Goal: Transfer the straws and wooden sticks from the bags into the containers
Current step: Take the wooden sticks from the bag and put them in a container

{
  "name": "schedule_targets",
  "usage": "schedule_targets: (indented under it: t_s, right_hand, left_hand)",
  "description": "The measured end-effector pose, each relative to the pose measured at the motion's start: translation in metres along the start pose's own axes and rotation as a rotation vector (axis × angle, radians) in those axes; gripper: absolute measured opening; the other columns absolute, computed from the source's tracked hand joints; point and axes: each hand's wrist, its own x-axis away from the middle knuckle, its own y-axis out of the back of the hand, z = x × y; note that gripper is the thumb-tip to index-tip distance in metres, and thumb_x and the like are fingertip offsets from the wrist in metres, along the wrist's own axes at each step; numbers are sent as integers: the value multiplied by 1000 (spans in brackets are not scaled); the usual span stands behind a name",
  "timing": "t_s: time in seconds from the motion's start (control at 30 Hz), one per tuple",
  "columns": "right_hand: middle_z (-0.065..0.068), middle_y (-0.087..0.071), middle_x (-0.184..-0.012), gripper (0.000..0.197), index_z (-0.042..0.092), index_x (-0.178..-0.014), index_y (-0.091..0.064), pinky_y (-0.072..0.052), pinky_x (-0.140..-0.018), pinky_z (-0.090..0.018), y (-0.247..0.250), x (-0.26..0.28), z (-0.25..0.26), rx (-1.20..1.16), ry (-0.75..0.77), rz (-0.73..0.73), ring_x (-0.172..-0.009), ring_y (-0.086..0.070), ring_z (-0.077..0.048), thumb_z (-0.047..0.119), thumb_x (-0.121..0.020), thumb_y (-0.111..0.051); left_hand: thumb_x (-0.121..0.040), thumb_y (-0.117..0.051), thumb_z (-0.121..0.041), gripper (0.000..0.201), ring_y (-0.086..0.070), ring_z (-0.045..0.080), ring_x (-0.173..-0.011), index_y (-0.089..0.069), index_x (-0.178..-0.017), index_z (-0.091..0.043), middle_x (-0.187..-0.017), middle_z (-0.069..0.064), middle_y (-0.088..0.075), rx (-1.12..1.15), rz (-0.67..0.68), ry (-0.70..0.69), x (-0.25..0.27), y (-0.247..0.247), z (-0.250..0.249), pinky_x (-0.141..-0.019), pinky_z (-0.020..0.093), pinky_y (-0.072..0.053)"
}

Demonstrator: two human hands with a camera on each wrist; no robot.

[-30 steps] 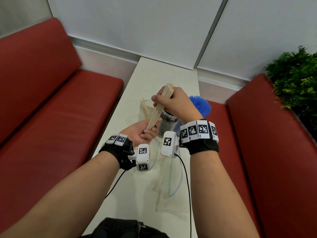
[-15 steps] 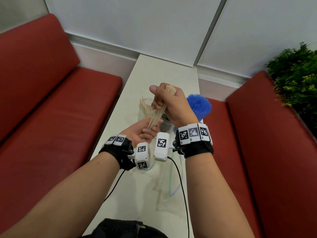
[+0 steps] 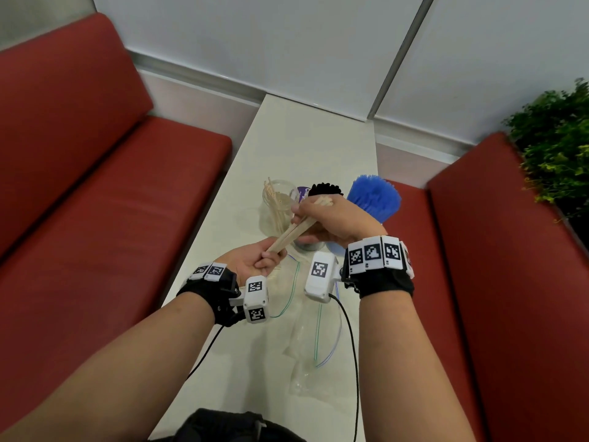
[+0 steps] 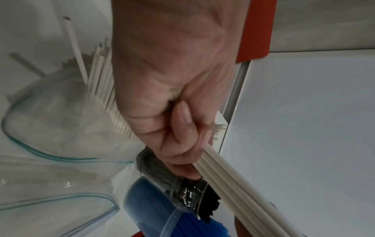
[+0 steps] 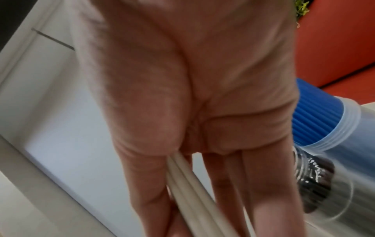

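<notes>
Both hands hold one bundle of pale wooden sticks point(image 3: 293, 232) above the table point(image 3: 306, 148). My left hand point(image 3: 255, 263) grips its lower end in a fist. My right hand point(image 3: 331, 218) is curled round its upper part, where the stick tips show above the knuckles. The left wrist view shows the sticks point(image 4: 233, 181) leaving the left hand point(image 4: 172, 80). In the right wrist view the sticks point(image 5: 186, 176) pass under the fingers of the right hand point(image 5: 202, 96). A clear glass jar point(image 3: 277, 205) with a few sticks stands just behind the hands.
A container of blue straws point(image 3: 373, 199) and one of black straws point(image 3: 325, 188) stand beside the right hand. Clear zip bags point(image 3: 315, 339) lie on the table under the wrists. Red benches point(image 3: 95, 202) flank the narrow table; a plant point(image 3: 554, 154) is at the right.
My right hand has come down toward the containers, and the stick bundle now lies at a flatter tilt. Both hands keep their hold on it.
</notes>
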Motion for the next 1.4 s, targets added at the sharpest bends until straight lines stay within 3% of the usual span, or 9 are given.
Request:
schedule_targets:
  t_s: [0.17,0.27,0.33,0.47,0.57,0.7,0.87,1.1,1.4]
  right_hand:
    - [-9,-74,-80,17,3,-82,-72,-64,-69,-30,-5,-14,1,48,21,-10,-80,-74,-21,14,-93,-73]
    - [-18,-74,-87,21,9,-74,-74,-63,-81,-40,5,-24,21,71,92,-84,-80,-72,-26,17,-93,-74]
    - [-19,-74,-87,21,10,-73,-74,-62,-86,-47,14,-32,36,65,198,-208,-78,-72,-31,17,-93,-73]
    - [-21,-74,-80,21,10,-74,-73,-61,-81,-53,18,-66,52,146,308,-494,-81,-73,-41,19,-92,-70]
    - [-19,-74,-81,19,5,-83,-75,-59,-83,-52,9,-98,46,260,252,-536,-82,-72,-39,20,-93,-68]
    - [-20,-74,-91,25,2,-95,-76,-56,-86,-44,-4,-132,24,414,178,-524,-90,-70,-35,24,-95,-65]
    - [-22,-73,-91,38,-5,-96,-71,-53,-85,-42,-14,-160,4,512,88,-448,-91,-67,-35,33,-95,-68]
    - [-17,-73,-99,32,-3,-101,-70,-54,-87,-42,-16,-173,-13,541,10,-437,-96,-68,-32,25,-86,-78]
    - [-12,-66,-121,45,10,-129,-60,-43,-77,-24,-5,-151,-13,505,20,-468,-97,-63,-22,6,-87,-74]
  left_hand:
    - [-93,-57,-16,18,-48,7,-38,-58,-94,2,-74,7,-52,-40,-121,-174,-10,3,-2,-32,11,-33]
    - [-104,-43,-25,37,-67,22,-61,-61,-98,7,-83,20,-66,-169,-243,-380,-15,5,-14,-56,24,-58]
    - [-105,-42,-24,37,-67,29,-74,-61,-95,6,-85,21,-66,-391,-370,-478,-19,9,-22,-67,31,-59]
    - [-92,-59,-12,20,-62,23,-67,-69,-81,1,-77,15,-66,-1101,-635,-610,-32,23,-28,-67,30,-55]
    - [-89,-58,-12,19,-66,25,-88,-74,-89,0,-91,12,-72,-1720,-716,-599,-41,32,-25,-78,29,-50]
    - [-88,-58,-10,33,-55,26,-117,-64,-121,-9,-124,8,-60,-2120,-559,-427,-54,42,-23,-98,31,-43]
    - [-85,-52,-16,41,-49,30,-114,-49,-126,-18,-124,4,-49,-2500,-625,-242,-64,54,-16,-94,44,-41]
    - [-95,-38,-10,30,-53,25,-110,-56,-118,-17,-119,3,-56,-2609,-789,-320,-69,57,-9,-97,39,-34]
    - [-95,-40,-7,27,-56,21,-102,-58,-111,-20,-106,-1,-62,-2675,-928,-290,-53,36,-3,-102,46,-30]
